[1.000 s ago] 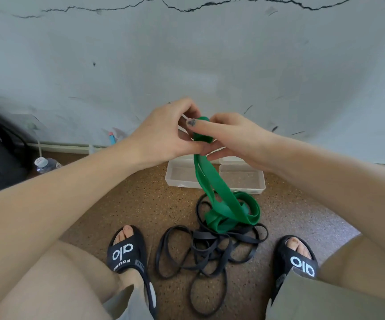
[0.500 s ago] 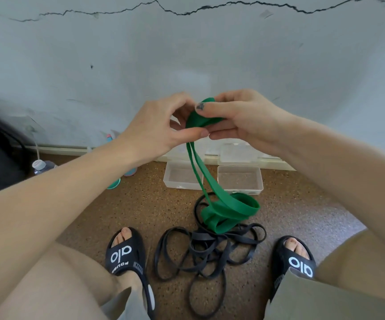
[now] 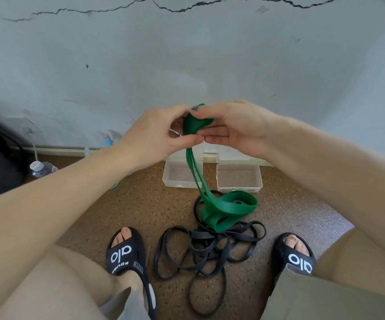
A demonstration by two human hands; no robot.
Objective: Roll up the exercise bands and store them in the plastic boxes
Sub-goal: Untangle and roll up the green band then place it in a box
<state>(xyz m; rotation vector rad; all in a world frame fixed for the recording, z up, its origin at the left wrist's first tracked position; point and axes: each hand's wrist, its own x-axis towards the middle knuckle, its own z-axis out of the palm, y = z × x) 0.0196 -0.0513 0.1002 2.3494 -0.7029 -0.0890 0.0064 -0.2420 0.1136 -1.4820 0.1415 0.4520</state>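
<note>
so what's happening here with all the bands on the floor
A person is starting to roll the green band. Both hands, left and right, pinch its top end, while the rest hangs down and pools on the floor. The black bands lie tangled between the feet, untouched. Two clear boxes sit open by the wall with nothing in them yet.

Speckled floor [image 3: 122,204]: black bands [image 3: 200,248], plastic boxes [image 3: 238,177].
</note>
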